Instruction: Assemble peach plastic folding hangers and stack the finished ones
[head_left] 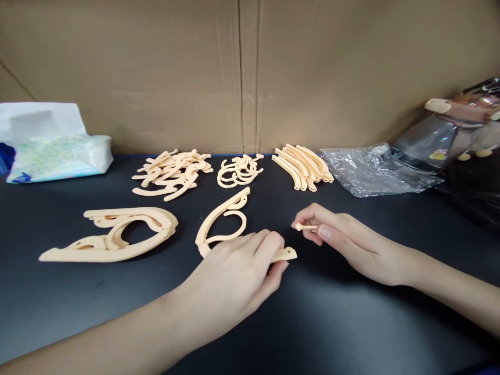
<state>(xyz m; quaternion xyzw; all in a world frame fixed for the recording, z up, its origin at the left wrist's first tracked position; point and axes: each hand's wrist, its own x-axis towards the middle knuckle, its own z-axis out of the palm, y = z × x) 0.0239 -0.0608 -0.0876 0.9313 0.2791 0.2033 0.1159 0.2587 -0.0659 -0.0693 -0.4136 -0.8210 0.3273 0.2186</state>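
Note:
My left hand (246, 265) is closed around one arm of a beige folding clothes hanger (209, 221), in the middle of the table. Its hook curls up behind my knuckles, and a tip with a small hole sticks out to the right of my fingers. My right hand (339, 237) pinches a small beige plastic piece (307, 227) with a knobbed end, a short way right of that tip and apart from it. My fingers hide most of the piece's shape. Another folded beige hanger (117, 252) lies on the table to the left, touched by neither hand.
Along the back of the black table (332, 333) lie a heap of curved beige parts (172, 172), a pile of hooks (240, 172) and a stack of hanger arms (302, 166). A tissue pack (58, 156) stands back left; a clear plastic bag (371, 169) and a transparent bottle (427, 138) are back right.

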